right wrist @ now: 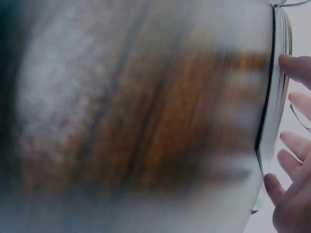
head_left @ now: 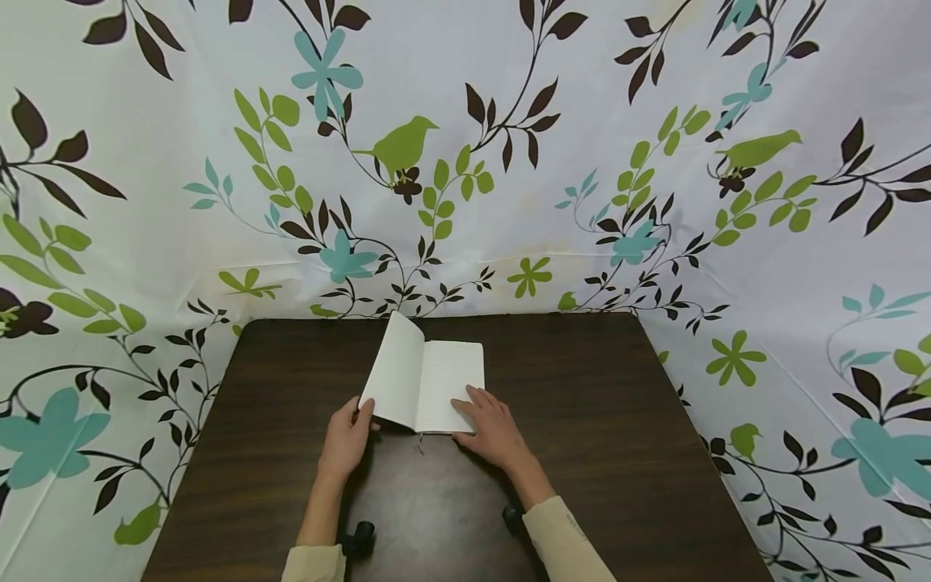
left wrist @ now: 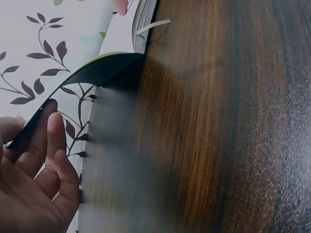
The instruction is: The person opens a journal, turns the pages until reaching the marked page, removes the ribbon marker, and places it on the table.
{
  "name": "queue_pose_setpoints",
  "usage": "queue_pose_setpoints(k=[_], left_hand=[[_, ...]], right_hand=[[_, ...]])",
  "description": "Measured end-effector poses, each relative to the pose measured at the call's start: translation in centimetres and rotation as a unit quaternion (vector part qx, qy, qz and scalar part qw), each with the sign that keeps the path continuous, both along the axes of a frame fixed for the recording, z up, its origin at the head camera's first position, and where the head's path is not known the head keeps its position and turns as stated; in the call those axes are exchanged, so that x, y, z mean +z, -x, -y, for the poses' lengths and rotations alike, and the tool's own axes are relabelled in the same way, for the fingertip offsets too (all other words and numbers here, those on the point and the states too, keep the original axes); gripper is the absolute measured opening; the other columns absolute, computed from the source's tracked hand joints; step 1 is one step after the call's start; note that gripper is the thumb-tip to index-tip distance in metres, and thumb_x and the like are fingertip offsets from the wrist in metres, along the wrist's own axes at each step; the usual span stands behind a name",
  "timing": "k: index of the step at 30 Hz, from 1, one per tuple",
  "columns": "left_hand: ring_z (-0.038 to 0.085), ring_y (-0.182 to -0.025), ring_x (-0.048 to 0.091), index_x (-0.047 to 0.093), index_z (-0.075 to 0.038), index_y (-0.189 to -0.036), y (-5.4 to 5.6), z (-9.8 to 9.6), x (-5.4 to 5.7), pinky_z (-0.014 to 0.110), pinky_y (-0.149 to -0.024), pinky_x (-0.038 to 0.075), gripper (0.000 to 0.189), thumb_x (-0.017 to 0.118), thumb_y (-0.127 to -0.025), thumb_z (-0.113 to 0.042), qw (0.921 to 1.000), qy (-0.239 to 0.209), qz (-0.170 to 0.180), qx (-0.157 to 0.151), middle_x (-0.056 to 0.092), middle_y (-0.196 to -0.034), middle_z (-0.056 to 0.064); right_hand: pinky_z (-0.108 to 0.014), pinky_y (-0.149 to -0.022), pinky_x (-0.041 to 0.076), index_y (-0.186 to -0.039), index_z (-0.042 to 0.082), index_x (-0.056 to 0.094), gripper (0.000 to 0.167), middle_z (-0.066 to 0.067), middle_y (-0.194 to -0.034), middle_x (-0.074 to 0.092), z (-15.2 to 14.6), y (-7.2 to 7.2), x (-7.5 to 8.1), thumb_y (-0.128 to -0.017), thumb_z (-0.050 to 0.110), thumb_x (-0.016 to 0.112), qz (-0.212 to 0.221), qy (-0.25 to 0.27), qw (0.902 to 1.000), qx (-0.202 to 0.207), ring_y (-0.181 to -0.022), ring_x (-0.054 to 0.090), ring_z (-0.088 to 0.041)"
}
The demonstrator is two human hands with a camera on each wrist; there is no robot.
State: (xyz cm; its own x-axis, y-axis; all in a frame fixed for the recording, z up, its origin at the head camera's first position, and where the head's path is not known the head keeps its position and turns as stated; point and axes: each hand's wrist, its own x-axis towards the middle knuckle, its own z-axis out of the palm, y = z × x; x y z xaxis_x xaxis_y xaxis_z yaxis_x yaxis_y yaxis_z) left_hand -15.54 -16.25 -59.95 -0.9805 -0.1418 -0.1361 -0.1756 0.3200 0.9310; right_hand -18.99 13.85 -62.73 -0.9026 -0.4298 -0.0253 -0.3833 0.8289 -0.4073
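Observation:
An open notebook [head_left: 451, 376] with blank-looking white pages lies toward the far side of the table. Its left side, a dark cover [left wrist: 104, 68] with a page over it, is tilted up off the tabletop. My left hand [head_left: 343, 440] pinches that cover at its lower left corner, thumb on the page side and fingers beneath. My right hand [head_left: 498, 430] rests on the right page near its lower right corner, fingers spread. In the right wrist view those fingertips [right wrist: 289, 63] lie along the page block's edge. A thin ribbon bookmark [left wrist: 154, 26] sticks out below the spine.
The dark wood-grain table [head_left: 582, 404] spreads out on both sides of the notebook. Behind it and along its sides hangs a white cloth [head_left: 494, 226] printed with leaves, flowers and birds. Black wrist mounts [head_left: 360, 539] sit by both sleeves.

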Motion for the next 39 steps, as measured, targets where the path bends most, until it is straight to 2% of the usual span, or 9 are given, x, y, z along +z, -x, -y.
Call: queue_pose_setpoints(k=[12, 18, 23, 26, 29, 33, 36, 39], left_hand=[[0.015, -0.088, 0.073, 0.070, -0.004, -0.120, -0.2, 0.0, -0.3, 0.028, -0.074, 0.051, 0.036, 0.051, -0.116, -0.035, 0.9999, 0.004, -0.009, 0.004, 0.076, -0.104, 0.017], [0.018, -0.090, 0.073, 0.070, -0.003, -0.122, -0.2, -0.1, -0.3, 0.028, -0.074, 0.051, 0.037, 0.051, -0.116, -0.034, 1.0000, -0.002, -0.008, 0.004, 0.076, -0.107, 0.018], [0.021, -0.092, 0.073, 0.070, -0.003, -0.124, -0.1, -0.1, -0.4, 0.027, -0.075, 0.051, 0.038, 0.050, -0.117, -0.034, 0.9999, -0.009, -0.004, 0.002, 0.076, -0.111, 0.020], [0.022, -0.093, 0.074, 0.069, -0.003, -0.125, -0.1, -0.2, -0.3, 0.027, -0.076, 0.052, 0.038, 0.050, -0.117, -0.034, 0.9999, -0.013, -0.006, 0.002, 0.076, -0.112, 0.020], [0.022, -0.093, 0.074, 0.069, -0.003, -0.126, -0.1, -0.3, -0.2, 0.029, -0.078, 0.053, 0.037, 0.049, -0.117, -0.034, 0.9998, -0.017, -0.007, 0.000, 0.075, -0.114, 0.021], [0.021, -0.094, 0.074, 0.068, -0.005, -0.128, -0.2, -0.3, -0.2, 0.032, -0.081, 0.055, 0.037, 0.048, -0.117, -0.034, 0.9997, -0.021, -0.005, -0.006, 0.075, -0.117, 0.020], [0.022, -0.095, 0.074, 0.068, -0.005, -0.130, -0.2, -0.3, -0.2, 0.032, -0.082, 0.054, 0.038, 0.047, -0.117, -0.034, 0.9997, -0.022, -0.007, -0.010, 0.074, -0.118, 0.019], [0.024, -0.096, 0.073, 0.067, -0.005, -0.132, -0.2, -0.3, -0.2, 0.031, -0.082, 0.053, 0.040, 0.047, -0.117, -0.035, 0.9997, -0.022, -0.008, -0.011, 0.074, -0.119, 0.020]], right_hand=[[-0.067, -0.118, 0.039, -0.154, 0.023, 0.060, 0.058, -0.012, -0.171, 0.043, -0.4, 0.3, 0.7, -0.102, 0.041, 0.076, 0.026, 0.009, 0.9996, 0.008, -0.156, 0.041, -0.039], [-0.069, -0.119, 0.038, -0.152, 0.024, 0.063, 0.049, -0.010, -0.172, 0.043, -0.8, 0.3, 0.8, -0.106, 0.041, 0.068, 0.046, 0.030, 0.9984, 0.010, -0.158, 0.040, -0.038], [-0.067, -0.114, 0.044, -0.133, 0.018, 0.077, 0.028, -0.012, -0.156, 0.061, -0.9, 0.3, 0.7, -0.108, 0.025, 0.067, 0.007, 0.071, 0.9973, 0.017, -0.147, 0.055, -0.036], [-0.066, -0.112, 0.046, -0.128, 0.016, 0.078, 0.023, -0.012, -0.150, 0.065, -0.7, 0.3, 0.7, -0.106, 0.019, 0.068, -0.016, 0.091, 0.9957, 0.008, -0.142, 0.058, -0.037], [-0.067, -0.112, 0.045, -0.136, 0.016, 0.072, 0.033, -0.013, -0.154, 0.060, -0.5, 0.4, 0.7, -0.103, 0.017, 0.070, -0.032, 0.104, 0.9938, -0.022, -0.144, 0.054, -0.039], [-0.069, -0.112, 0.044, -0.153, 0.014, 0.057, 0.061, -0.017, -0.163, 0.049, 0.0, 0.4, 0.8, -0.095, 0.013, 0.078, -0.060, 0.127, 0.9861, -0.088, -0.147, 0.049, -0.043], [-0.066, -0.113, 0.044, -0.160, 0.014, 0.048, 0.073, -0.018, -0.165, 0.047, 0.5, 0.4, 1.0, -0.095, 0.019, 0.082, -0.055, 0.161, 0.9720, -0.162, -0.148, 0.049, -0.043], [-0.065, -0.113, 0.044, -0.157, 0.014, 0.052, 0.067, -0.016, -0.159, 0.053, 1.1, 0.3, 1.2, -0.098, 0.030, 0.081, -0.032, 0.189, 0.9538, -0.231, -0.144, 0.053, -0.041]])
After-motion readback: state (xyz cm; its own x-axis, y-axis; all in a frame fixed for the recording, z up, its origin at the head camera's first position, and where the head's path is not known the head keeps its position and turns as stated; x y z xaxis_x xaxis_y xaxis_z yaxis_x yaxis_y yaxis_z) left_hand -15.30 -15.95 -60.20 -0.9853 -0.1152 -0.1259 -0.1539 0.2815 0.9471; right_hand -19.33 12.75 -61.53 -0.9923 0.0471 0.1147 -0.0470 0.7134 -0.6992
